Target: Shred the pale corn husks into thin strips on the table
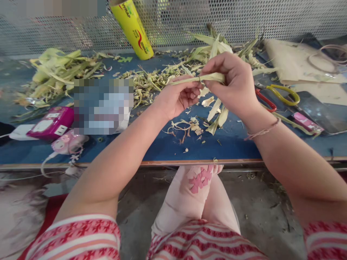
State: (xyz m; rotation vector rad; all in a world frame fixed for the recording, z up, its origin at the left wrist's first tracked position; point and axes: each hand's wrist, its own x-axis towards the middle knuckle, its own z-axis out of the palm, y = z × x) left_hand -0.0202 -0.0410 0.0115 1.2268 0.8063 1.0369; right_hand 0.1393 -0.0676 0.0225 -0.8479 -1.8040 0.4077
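A pale green strip of plant leaf (pixel 213 77) is stretched between my two hands above the blue table. My left hand (pixel 180 94) has its fingers curled, with the strip pinched along its thumb and fingertips. The strip's wider end lies between the thumb and fingers of my right hand (pixel 230 81). Both hands' fingertips nearly meet at a thin dark spot on the strip. Below them, cut leaf pieces (pixel 218 117) and pale scraps (pixel 196 126) lie on the table. Behind the hands is a heap of shredded plant bits (pixel 148 85).
The blue table (pixel 162 150) meets a perforated metal panel (pixel 173 21). A yellow roll (pixel 134 30) leans there. Leafy stalks (pixel 62 72), a magenta adapter (pixel 52 122) and a pink charger (pixel 69 141) are left; scissors (pixel 283 94), a phone (pixel 325 112) and brown paper (pixel 290 59) right.
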